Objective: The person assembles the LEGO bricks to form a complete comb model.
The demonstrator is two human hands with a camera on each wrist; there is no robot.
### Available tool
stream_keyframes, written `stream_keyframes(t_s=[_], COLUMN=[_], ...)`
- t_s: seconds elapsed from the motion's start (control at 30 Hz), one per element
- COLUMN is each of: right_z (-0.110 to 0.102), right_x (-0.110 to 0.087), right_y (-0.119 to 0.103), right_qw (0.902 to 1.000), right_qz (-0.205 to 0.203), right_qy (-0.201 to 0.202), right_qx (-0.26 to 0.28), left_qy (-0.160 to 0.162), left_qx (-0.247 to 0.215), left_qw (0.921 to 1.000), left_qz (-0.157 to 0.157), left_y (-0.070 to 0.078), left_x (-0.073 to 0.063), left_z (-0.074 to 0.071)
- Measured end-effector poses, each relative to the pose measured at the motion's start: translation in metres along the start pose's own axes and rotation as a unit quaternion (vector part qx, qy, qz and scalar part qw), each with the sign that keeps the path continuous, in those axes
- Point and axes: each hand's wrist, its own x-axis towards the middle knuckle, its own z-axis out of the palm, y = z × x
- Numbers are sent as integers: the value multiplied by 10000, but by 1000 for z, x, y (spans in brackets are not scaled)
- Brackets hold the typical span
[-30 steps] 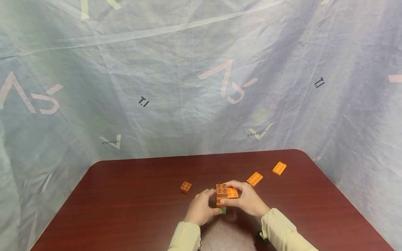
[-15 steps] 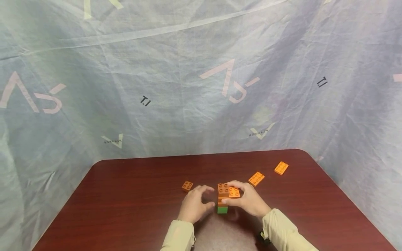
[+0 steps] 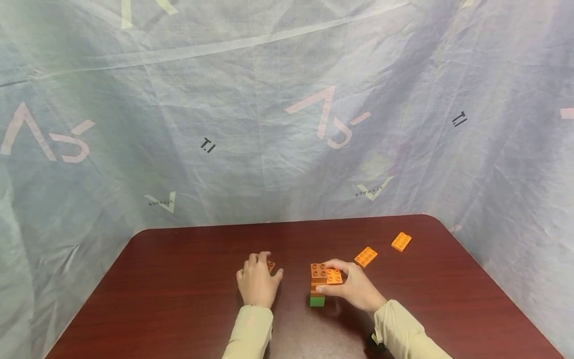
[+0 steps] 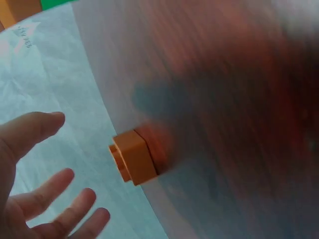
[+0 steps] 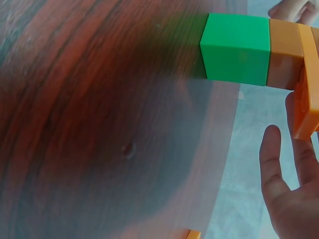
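My left hand (image 3: pixel 257 280) hovers over a small brown-orange toy brick (image 3: pixel 271 266), which it partly covers in the head view. In the left wrist view that brick (image 4: pixel 135 157) stands studs-out on the table, apart from my spread thumb and fingers. To the right, a stack of building bricks (image 3: pixel 319 270) stands upright with a green brick (image 3: pixel 317 301) at its base. An orange plate (image 3: pixel 334 275) juts from the stack's right side. My right hand (image 3: pixel 360 288) holds the stack there, thumb in front and fingers behind; the right wrist view shows its fingers near the plate (image 5: pixel 310 99).
Two flat orange eight-stud plates lie beyond my right hand: a nearer plate (image 3: pixel 365 257) and a farther plate (image 3: pixel 401 241). The dark red wooden table (image 3: pixel 188 279) has rounded far corners. Behind it hangs a grey printed cloth (image 3: pixel 251 124).
My left hand has let go of the stack and moved left to the lone brown-orange brick. My right hand stays on the stack, which has hardly moved.
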Motion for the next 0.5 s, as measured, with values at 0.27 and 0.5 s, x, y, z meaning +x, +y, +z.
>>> stream_keyframes(t_s=[0.27,0.5], right_z=[0,1], right_x=[0,0], right_y=[1,2], right_qw=[9997,9999], right_qz=[22,-8], right_qy=[167,13], right_qx=[-148,112], left_qy=[-72,-217], left_qx=[415,567], left_qw=[9988,9977], left_qz=[-240,-298], left_y=[-4,-8], left_x=[7,8], left_z=[3,7])
